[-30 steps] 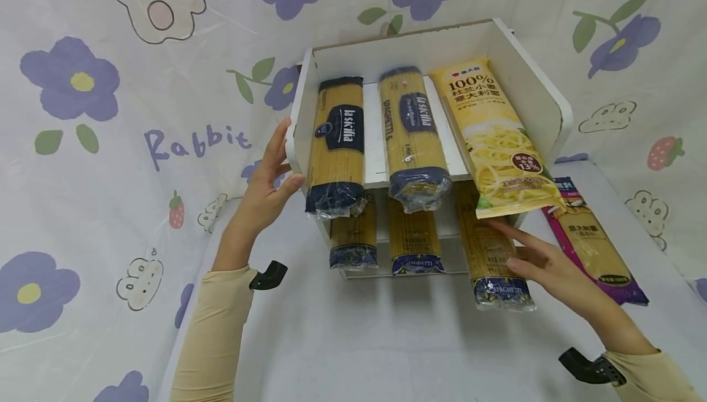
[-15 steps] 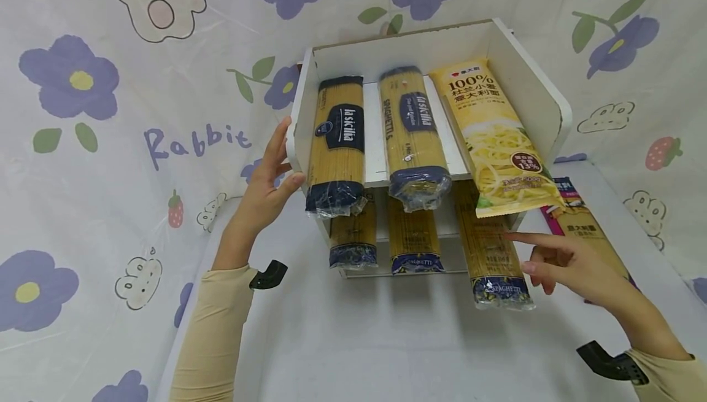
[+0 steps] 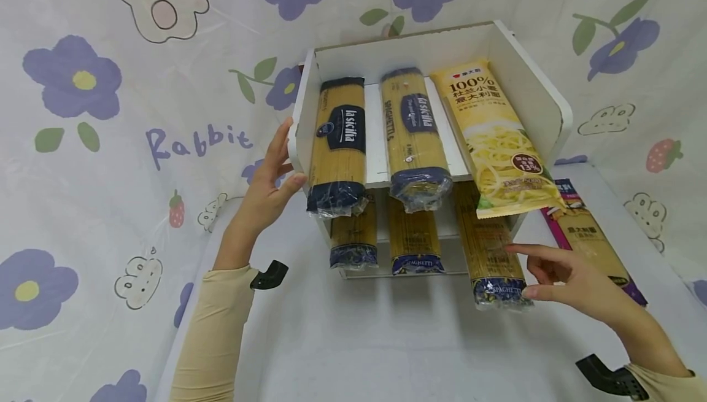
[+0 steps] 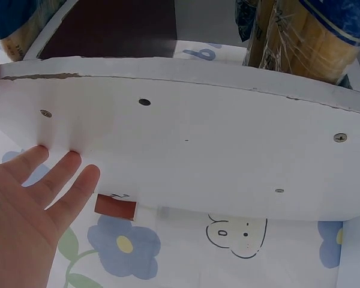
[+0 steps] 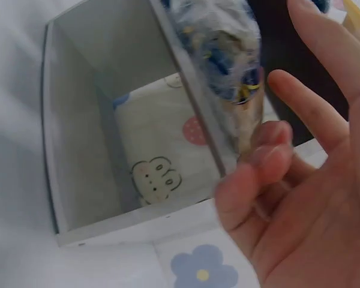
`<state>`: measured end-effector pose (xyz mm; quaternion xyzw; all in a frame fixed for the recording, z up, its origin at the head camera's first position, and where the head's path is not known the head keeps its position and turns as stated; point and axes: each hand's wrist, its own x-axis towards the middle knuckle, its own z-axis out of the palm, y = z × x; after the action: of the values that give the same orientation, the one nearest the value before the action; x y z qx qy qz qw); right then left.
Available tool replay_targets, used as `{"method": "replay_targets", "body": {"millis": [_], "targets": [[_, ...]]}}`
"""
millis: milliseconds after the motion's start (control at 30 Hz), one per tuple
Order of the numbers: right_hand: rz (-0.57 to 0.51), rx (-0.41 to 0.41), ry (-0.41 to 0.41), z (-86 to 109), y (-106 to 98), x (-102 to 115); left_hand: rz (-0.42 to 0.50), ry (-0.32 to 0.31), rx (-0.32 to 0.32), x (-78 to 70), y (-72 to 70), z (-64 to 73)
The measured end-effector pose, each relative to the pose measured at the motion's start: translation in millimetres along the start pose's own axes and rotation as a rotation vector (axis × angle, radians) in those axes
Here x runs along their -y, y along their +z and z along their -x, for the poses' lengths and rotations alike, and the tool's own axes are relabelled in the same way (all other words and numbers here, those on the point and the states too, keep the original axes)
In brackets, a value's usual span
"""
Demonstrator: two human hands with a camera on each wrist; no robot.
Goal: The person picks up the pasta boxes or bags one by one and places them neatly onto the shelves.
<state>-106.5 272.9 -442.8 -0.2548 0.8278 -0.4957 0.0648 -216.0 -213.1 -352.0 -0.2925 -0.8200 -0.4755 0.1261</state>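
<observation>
A white two-tier shelf [image 3: 425,184] stands before me. My left hand [image 3: 265,190] rests on its left side, thumb at the front edge; in the left wrist view, extended fingertips [image 4: 87,177] touch the side panel. My right hand [image 3: 574,279] is beside a clear-wrapped spaghetti pack [image 3: 491,255] with a blue end, which juts out of the lower tier at the right. The index fingertip meets the pack's right side, and the thumb tip is at its blue end. In the right wrist view, the other fingers curl loosely near the pack's end [image 5: 225,54].
On the upper tier lie two navy-ended spaghetti packs [image 3: 339,144] and a yellow pasta bag [image 3: 497,138]. Two more blue-ended packs [image 3: 414,236] lie on the lower tier. A purple-edged pasta bag [image 3: 596,236] lies on the white table [image 3: 386,340], right of the shelf.
My right hand has drawn back to the right and lower along the lower right pack, from its top face to its side. The left hand and the packs have stayed put.
</observation>
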Motion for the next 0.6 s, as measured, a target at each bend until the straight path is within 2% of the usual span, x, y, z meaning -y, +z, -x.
{"method": "replay_targets", "body": {"millis": [100, 200, 600], "targets": [[0.049, 0.033, 0.06, 4.0, 6.3, -1.6, 0.0, -0.007, 0.0, -0.4, 1.0, -0.3], [0.055, 0.039, 0.087, 4.2, 13.1, -4.1, -0.004, -0.017, -0.004, -0.6, 0.7, 0.1], [0.097, -0.061, 0.089, 0.6, 20.0, -11.1, -0.006, -0.024, -0.001, 0.6, 0.9, 0.2]]}}
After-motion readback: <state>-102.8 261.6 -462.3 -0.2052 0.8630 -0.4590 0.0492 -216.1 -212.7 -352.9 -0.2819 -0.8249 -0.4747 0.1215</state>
